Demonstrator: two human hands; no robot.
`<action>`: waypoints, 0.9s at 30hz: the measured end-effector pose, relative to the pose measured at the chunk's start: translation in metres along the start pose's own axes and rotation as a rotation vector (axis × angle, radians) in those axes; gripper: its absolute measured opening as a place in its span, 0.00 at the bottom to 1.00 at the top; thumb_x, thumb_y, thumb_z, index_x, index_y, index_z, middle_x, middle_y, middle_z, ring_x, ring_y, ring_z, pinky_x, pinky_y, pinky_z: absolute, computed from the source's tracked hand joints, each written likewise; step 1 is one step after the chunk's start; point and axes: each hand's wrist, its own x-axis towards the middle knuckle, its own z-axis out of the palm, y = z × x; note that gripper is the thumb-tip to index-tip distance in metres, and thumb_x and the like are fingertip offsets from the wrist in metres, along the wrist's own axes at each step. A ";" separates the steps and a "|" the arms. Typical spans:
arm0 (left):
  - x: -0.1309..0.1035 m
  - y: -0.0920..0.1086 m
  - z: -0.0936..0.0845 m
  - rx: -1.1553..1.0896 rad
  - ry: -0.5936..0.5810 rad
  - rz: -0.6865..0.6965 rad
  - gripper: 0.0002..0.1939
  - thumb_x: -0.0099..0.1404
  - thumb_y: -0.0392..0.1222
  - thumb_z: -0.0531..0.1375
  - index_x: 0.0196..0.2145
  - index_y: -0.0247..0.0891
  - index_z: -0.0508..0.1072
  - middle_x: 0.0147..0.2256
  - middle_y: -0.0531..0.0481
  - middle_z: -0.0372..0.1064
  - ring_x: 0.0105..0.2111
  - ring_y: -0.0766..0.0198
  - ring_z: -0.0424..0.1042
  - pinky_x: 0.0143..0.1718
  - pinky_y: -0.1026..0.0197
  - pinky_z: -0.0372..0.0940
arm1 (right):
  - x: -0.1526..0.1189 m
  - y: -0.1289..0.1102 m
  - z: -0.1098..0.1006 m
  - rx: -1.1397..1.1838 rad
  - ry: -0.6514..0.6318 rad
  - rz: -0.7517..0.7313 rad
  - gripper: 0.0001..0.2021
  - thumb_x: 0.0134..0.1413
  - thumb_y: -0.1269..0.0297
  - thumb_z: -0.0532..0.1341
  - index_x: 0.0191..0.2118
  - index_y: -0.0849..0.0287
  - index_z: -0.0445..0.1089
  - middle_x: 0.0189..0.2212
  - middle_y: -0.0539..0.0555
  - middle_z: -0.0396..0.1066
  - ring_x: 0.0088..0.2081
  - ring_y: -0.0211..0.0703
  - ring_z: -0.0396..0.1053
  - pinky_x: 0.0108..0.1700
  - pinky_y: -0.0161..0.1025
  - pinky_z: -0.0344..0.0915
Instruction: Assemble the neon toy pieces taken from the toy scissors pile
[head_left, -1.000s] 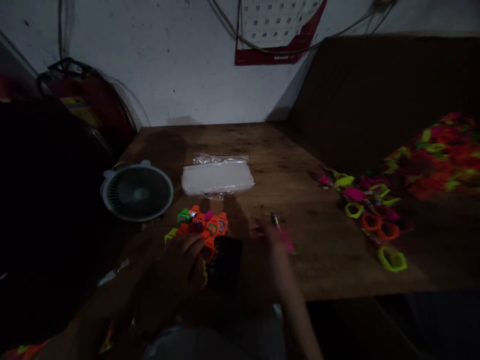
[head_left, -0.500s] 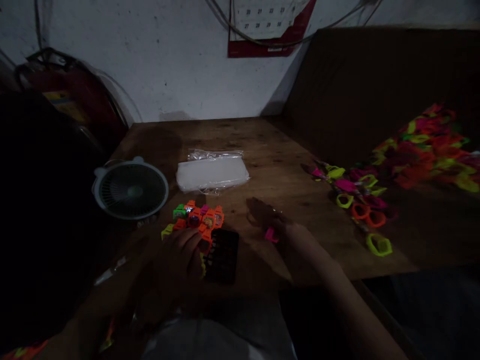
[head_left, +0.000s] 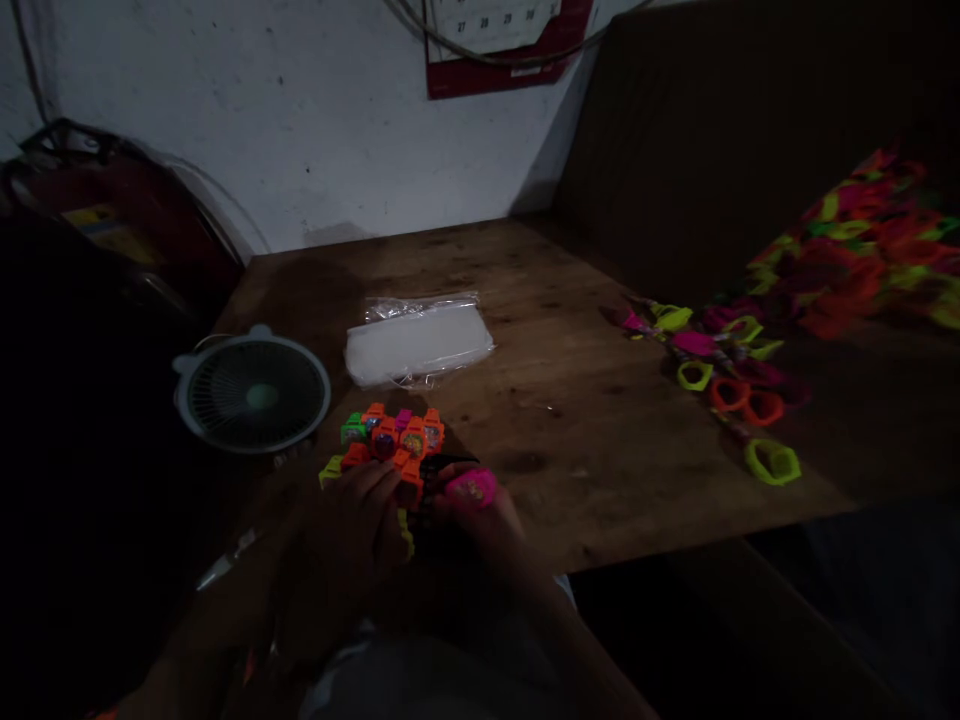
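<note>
My right hand (head_left: 499, 525) pinches a bright pink toy watch (head_left: 472, 488), its round patterned face turned up. Under and beside that hand is a black slotted holder (head_left: 431, 538), largely hidden and dark. My left hand (head_left: 360, 515) is curled over the near side of a cluster of toy watches (head_left: 386, 440), mostly orange, with a few green, yellow and pink ones. Its fingertips press against an orange watch (head_left: 409, 488); the thumb side is lost in shadow. A yellow piece (head_left: 406, 535) shows between the two hands.
A small round fan (head_left: 259, 395) stands left on the wooden table (head_left: 555, 330). Behind the watches lies a clear bag of white sheets (head_left: 420, 345). To the right are loose neon watches (head_left: 694, 375) and a big colourful heap (head_left: 855, 270) beside a dark brown panel (head_left: 675, 150).
My right hand has moved left with the pink watch, from bare table to the black holder beside my left hand. The left hand stays at the cluster. The view has shifted slightly.
</note>
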 end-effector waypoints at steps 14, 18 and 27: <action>0.014 0.008 -0.009 -0.008 0.002 0.070 0.20 0.62 0.30 0.51 0.52 0.33 0.66 0.50 0.45 0.70 0.52 0.55 0.64 0.53 0.51 0.58 | 0.023 0.006 0.004 -0.358 -0.101 -0.269 0.09 0.47 0.68 0.58 0.36 0.59 0.73 0.35 0.53 0.76 0.35 0.45 0.71 0.41 0.39 0.69; 0.011 0.007 -0.009 -0.009 0.022 0.064 0.20 0.61 0.29 0.53 0.52 0.32 0.65 0.49 0.44 0.70 0.52 0.55 0.64 0.52 0.51 0.59 | 0.027 -0.001 0.012 -0.510 -0.119 -0.316 0.10 0.51 0.68 0.59 0.39 0.58 0.73 0.39 0.55 0.76 0.37 0.47 0.73 0.43 0.40 0.68; 0.027 0.011 -0.010 0.017 -0.104 0.158 0.23 0.65 0.35 0.51 0.58 0.36 0.61 0.58 0.49 0.61 0.59 0.49 0.54 0.56 0.43 0.54 | 0.026 0.013 0.021 -0.571 -0.127 -0.296 0.12 0.53 0.72 0.58 0.42 0.56 0.73 0.41 0.54 0.76 0.41 0.48 0.73 0.46 0.40 0.67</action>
